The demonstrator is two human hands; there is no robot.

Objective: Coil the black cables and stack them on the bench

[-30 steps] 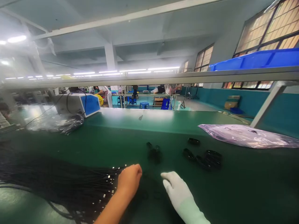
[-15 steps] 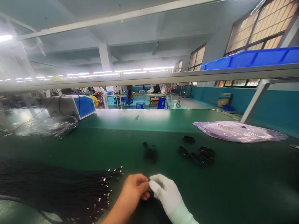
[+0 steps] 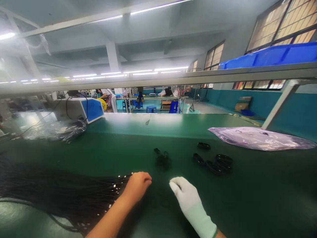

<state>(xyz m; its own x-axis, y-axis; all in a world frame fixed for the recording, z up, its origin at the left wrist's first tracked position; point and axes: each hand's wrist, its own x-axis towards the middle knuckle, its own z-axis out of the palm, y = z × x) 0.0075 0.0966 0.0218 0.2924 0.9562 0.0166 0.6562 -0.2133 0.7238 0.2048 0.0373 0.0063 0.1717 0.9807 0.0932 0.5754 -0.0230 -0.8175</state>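
Observation:
My bare left hand point(image 3: 139, 185) is beside the tips of a large bundle of black cables point(image 3: 61, 191) with pale, shiny ends. Its fingers are curled in; whatever they may hold is hidden. To its right, my right hand point(image 3: 186, 193), in a white glove, has thumb and forefinger pinched together above the bench, and I cannot make out anything between them. A space separates the two hands. Just beyond them sits a small dark heap of black pieces point(image 3: 162, 161). Farther right lie several glossy black coiled loops point(image 3: 213, 167).
The green bench point(image 3: 119, 150) holds a clear plastic bag point(image 3: 61, 130) and a blue-and-white machine point(image 3: 92, 110) at left, and a pinkish plastic bag point(image 3: 260, 138) at right. A shelf rail point(image 3: 158, 79) crosses above, bearing a blue bin point(image 3: 272, 57). A person point(image 3: 109, 99) bends far behind.
My hands were together at the fingertips; now they are apart. The left has moved left and up toward the cable ends, the right to the right. The view has shifted slightly.

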